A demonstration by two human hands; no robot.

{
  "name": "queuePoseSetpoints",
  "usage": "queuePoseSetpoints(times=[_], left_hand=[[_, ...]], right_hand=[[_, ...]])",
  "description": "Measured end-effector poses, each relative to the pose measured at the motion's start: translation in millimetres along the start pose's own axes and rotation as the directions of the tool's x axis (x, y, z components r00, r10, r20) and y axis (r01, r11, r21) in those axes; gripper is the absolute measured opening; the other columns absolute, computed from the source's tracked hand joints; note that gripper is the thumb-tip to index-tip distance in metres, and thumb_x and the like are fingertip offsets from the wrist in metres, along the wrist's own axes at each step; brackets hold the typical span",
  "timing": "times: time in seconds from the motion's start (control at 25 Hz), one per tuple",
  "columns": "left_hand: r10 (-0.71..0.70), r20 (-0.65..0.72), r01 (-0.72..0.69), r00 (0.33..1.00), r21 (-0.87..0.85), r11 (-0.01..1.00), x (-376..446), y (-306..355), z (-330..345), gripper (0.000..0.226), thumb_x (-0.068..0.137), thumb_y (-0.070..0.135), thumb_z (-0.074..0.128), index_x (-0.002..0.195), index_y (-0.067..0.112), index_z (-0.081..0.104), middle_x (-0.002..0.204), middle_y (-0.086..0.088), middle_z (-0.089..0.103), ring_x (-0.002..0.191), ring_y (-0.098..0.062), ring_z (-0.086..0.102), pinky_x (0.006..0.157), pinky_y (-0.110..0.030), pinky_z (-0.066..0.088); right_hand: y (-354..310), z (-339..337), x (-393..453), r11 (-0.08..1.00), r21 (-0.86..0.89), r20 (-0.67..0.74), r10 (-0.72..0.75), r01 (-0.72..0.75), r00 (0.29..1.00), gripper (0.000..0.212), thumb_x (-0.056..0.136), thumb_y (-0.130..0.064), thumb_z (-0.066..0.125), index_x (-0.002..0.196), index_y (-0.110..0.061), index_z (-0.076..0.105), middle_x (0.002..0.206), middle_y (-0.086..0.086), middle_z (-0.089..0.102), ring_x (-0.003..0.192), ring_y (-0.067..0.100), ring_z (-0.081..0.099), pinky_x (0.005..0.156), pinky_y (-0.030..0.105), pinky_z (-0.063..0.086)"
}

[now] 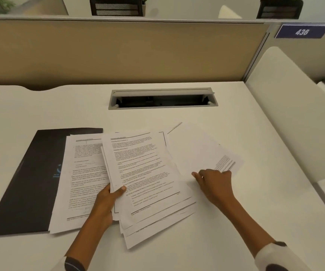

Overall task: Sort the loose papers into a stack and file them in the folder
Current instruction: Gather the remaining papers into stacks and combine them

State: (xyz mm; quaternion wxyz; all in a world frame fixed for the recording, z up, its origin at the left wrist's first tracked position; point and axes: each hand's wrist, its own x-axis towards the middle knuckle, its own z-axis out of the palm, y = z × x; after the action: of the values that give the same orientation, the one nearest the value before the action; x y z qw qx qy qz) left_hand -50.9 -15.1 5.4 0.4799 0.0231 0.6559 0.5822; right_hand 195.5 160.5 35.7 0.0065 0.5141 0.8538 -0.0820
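On smooth white desk (236, 222) — fanned printed sheets (144, 173)

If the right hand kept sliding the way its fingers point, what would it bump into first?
The right hand points left across the desk, fingertips on a nearly blank sheet. Going straight on, it would probably first meet the fanned bundle of printed pages gripped by the left hand.

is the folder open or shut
Shut. The folder lies flat with its dark cover up, no inner pocket showing; papers overlap its right edge, on top, not inside.
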Motion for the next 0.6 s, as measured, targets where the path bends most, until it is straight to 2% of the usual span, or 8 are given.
queuePoseSetpoints(times=[0.04, 0.12, 0.2, 0.32, 0.4, 0.44, 0.52, 0.6], left_hand=[[-0.007, 0.002, 0.007, 1.000, -0.003, 1.000, 0, 0, 0, 0.032, 0.082, 0.007, 0.064, 0.112, 0.019, 0.061, 0.100, -0.006, 0.068, 0.093, -0.027, 0.065, 0.069, -0.038, 0.055], [-0.018, 0.006, 0.018, 1.000, -0.017, 1.000, 0, 0, 0, 0.034, 0.083, 0.006, 0.063, 0.115, 0.017, 0.060, 0.104, -0.010, 0.067, 0.096, -0.030, 0.063, 0.073, -0.041, 0.054], [-0.023, 0.011, 0.023, 1.000, -0.024, 0.999, -1, 1, 0, 0.036, 0.083, 0.006, 0.063, 0.117, 0.015, 0.059, 0.106, -0.011, 0.066, 0.098, -0.032, 0.063, 0.076, -0.042, 0.053], [-0.023, 0.015, 0.023, 1.000, -0.016, 1.000, -1, 3, 0, 0.028, 0.083, 0.006, 0.064, 0.108, 0.019, 0.062, 0.096, -0.006, 0.069, 0.089, -0.028, 0.065, 0.062, -0.037, 0.056], [-0.023, 0.010, 0.023, 1.000, -0.010, 1.000, 0, 3, -1, 0.025, 0.082, 0.007, 0.065, 0.102, 0.021, 0.063, 0.091, -0.003, 0.070, 0.084, -0.025, 0.065, 0.054, -0.033, 0.057], [-0.022, 0.008, 0.022, 1.000, -0.005, 1.000, 1, 2, -1, 0.025, 0.081, 0.007, 0.065, 0.102, 0.021, 0.062, 0.090, -0.002, 0.069, 0.084, -0.024, 0.065, 0.053, -0.032, 0.056], [-0.021, 0.005, 0.021, 1.000, -0.007, 1.000, 2, 2, 1, 0.026, 0.081, 0.007, 0.065, 0.103, 0.021, 0.062, 0.091, -0.003, 0.069, 0.085, -0.025, 0.065, 0.055, -0.033, 0.056], [-0.020, 0.004, 0.020, 1.000, -0.014, 1.000, 1, 2, 1, 0.026, 0.081, 0.006, 0.065, 0.101, 0.022, 0.062, 0.090, -0.003, 0.069, 0.084, -0.025, 0.065, 0.053, -0.033, 0.057]], right_hand=[[5, -3, 4, 0.993, 0.099, -0.005, 0.064, -0.063, 0.998, 0.035, 0.095, -0.039, 0.043, 0.067, -0.023, 0.059, 0.082, 0.003, 0.067, 0.085, 0.029, 0.063, 0.079, 0.039, 0.034], [22, -8, 17, 0.960, 0.204, -0.102, 0.215, -0.191, 0.971, 0.022, 0.091, -0.034, 0.053, 0.097, -0.018, 0.067, 0.104, 0.009, 0.064, 0.106, 0.031, 0.055, 0.089, 0.041, 0.036], [42, -12, 29, 0.921, 0.196, -0.058, 0.354, -0.337, 0.934, 0.052, 0.084, -0.040, 0.063, 0.127, -0.014, 0.053, 0.127, 0.016, 0.052, 0.121, 0.034, 0.044, 0.099, 0.043, 0.033], [63, -19, 46, 0.898, 0.047, 0.112, 0.429, -0.437, 0.896, 0.094, 0.072, -0.060, 0.067, 0.144, -0.017, 0.025, 0.138, 0.017, 0.041, 0.126, 0.036, 0.040, 0.101, 0.047, 0.032], [73, -22, 54, 0.906, -0.022, 0.137, 0.421, -0.422, 0.897, 0.101, 0.068, -0.061, 0.070, 0.145, -0.019, 0.022, 0.134, 0.015, 0.048, 0.121, 0.035, 0.046, 0.099, 0.045, 0.033], [77, -21, 55, 0.913, 0.001, 0.135, 0.404, -0.408, 0.905, 0.095, 0.068, -0.057, 0.073, 0.142, -0.017, 0.028, 0.128, 0.015, 0.054, 0.118, 0.035, 0.049, 0.096, 0.043, 0.034], [82, -17, 55, 0.915, 0.144, 0.107, 0.364, -0.376, 0.925, 0.069, 0.072, -0.044, 0.075, 0.126, -0.010, 0.050, 0.115, 0.016, 0.064, 0.111, 0.036, 0.052, 0.087, 0.038, 0.038], [87, -16, 51, 0.850, 0.378, 0.061, 0.372, -0.366, 0.926, 0.041, 0.076, -0.029, 0.075, 0.106, -0.003, 0.064, 0.105, 0.018, 0.068, 0.103, 0.036, 0.057, 0.078, 0.036, 0.040]])
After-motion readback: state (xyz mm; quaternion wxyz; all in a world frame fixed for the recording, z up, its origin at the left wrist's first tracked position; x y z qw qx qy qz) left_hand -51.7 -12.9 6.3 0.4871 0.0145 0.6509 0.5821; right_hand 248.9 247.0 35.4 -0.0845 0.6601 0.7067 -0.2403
